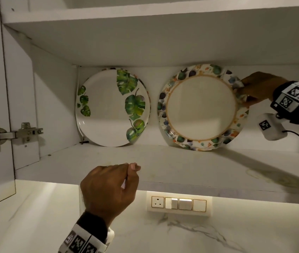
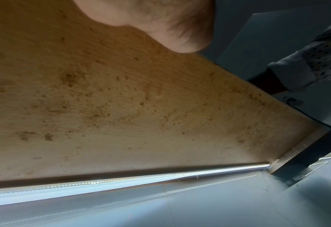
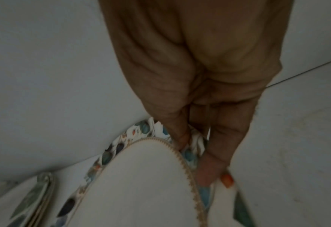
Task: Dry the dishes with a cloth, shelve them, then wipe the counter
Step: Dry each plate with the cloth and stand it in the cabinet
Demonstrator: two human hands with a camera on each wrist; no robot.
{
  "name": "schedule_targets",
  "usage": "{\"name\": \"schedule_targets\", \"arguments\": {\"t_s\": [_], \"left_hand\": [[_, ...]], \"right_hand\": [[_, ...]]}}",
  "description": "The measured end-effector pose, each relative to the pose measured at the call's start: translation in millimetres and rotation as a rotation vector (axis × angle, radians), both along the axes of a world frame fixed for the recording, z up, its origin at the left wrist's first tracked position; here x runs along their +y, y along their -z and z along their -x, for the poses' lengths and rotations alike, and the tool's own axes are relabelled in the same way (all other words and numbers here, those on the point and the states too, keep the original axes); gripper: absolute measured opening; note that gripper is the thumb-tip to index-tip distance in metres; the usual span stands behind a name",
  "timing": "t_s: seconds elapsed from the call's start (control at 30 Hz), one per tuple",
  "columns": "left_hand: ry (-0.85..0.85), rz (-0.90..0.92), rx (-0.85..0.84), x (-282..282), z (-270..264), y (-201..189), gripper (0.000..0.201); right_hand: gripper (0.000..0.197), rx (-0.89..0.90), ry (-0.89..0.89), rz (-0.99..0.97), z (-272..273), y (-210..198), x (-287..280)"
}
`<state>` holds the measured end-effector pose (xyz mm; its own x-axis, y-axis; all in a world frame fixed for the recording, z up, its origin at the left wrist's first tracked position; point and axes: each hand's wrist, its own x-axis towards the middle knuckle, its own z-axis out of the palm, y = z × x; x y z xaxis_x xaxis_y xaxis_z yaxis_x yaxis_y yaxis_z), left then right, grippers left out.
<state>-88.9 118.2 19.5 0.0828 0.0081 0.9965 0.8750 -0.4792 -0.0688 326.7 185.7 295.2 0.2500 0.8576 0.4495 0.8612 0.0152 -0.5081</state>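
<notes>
We are shelving: our right hand (image 1: 254, 89) pinches the right rim of the round white plate with a floral border and thin gold ring (image 1: 200, 108), thumb on the face and fingers (image 3: 215, 167) behind the rim. The plate stands on edge toward the back right of the white cabinet shelf (image 1: 163, 167), apparently leaning on the back wall. Just to its left, apart from it, stands the round white plate with green leaf prints (image 1: 112, 106), near the back left corner.

To do this well, we should keep the pinch until the lower edge sits firm on the shelf and the top rests against the wall, then let go slowly so it cannot slide forward.

Our left hand (image 1: 108, 189) hovers by the shelf's front edge, fingers loosely curled, holding nothing.

We can read no brand or writing; only black-and-white square markers on the wrist bands (image 1: 294, 95).
</notes>
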Motion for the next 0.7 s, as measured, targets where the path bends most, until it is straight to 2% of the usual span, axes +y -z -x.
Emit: {"name": "schedule_targets", "arguments": {"t_s": [0.13, 0.27, 0.4, 0.5, 0.7], "left_hand": [[0.008, -0.012, 0.005, 1.3, 0.1, 0.8, 0.046], [0.019, -0.037, 0.017, 1.9, -0.1, 1.0, 0.040], [0.006, -0.036, 0.019, 0.3, -1.6, -0.2, 0.039], [0.008, -0.043, 0.019, -1.1, -2.8, -1.3, 0.036], [0.025, -0.013, 0.015, -1.1, -2.1, -0.7, 0.036]], "right_hand": [[0.018, -0.019, 0.056, -0.058, -5.0, 8.9, 16.3], [0.039, -0.127, 0.150, -0.084, -6.5, 18.8, 25.5], [0.049, -0.223, 0.221, -0.118, -7.7, 25.7, 32.1], [0.049, -0.263, 0.243, -0.151, -8.9, 28.9, 35.5], [0.054, -0.231, 0.232, -0.152, -9.3, 33.4, 34.6]]}}
